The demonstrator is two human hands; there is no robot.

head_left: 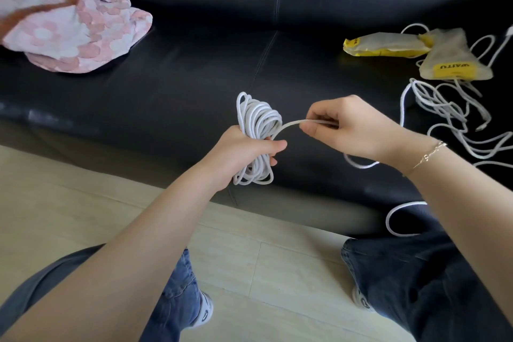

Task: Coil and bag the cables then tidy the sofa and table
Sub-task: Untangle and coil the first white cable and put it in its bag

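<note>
Presently the left hand (pixel 244 147) grips a nearly finished white cable coil (pixel 256 125); the right hand (pixel 349 128) pinches its loose tail (pixel 288 125) just beside. Beyond the right hand, tangled cables (pixel 449 119) and two yellow-labelled bags (pixel 416 50) lie on the sofa (pixel 180 78). Bagging, apparently, remains.

black leather sofa (pixel 180 86), pale wood floor (pixel 249 253)

You're in a home living room: a black leather sofa (pixel 194 78), a pink floral cushion (pixel 72 28) at its left end, pale wood-look flooring (pixel 263 258).
</note>
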